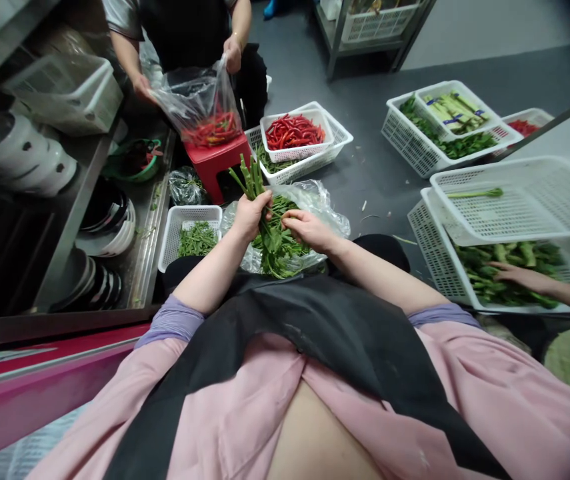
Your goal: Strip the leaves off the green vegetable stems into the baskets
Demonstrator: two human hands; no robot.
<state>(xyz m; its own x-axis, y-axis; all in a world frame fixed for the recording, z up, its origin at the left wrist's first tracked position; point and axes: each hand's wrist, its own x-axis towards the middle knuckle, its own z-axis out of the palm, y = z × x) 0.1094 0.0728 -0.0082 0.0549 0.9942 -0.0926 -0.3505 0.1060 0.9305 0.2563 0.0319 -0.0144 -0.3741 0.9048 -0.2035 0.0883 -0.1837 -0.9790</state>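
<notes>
Green leafy stalks (269, 241) are bunched in my left hand (253, 215), with their cut ends pointing up and their leaves hanging down. Beside the bunch, my right hand (307, 229) has its fingers pinched together at the leaves; whatever lies between the fingertips is too small to name. Under both hands a clear plastic bag (332, 217) lies open in my lap with more greens in it. To the left, a small white basket (165, 243) holds cut green pieces (198, 239).
Across from me a person holds a plastic bag of red chillies (215, 128) on a red stool (213, 163). A white basket (337, 137) bears a tray of chillies. Another person's hand (522, 275) reaches into a right-hand basket (437, 250). Metal shelving (77, 220) stands left.
</notes>
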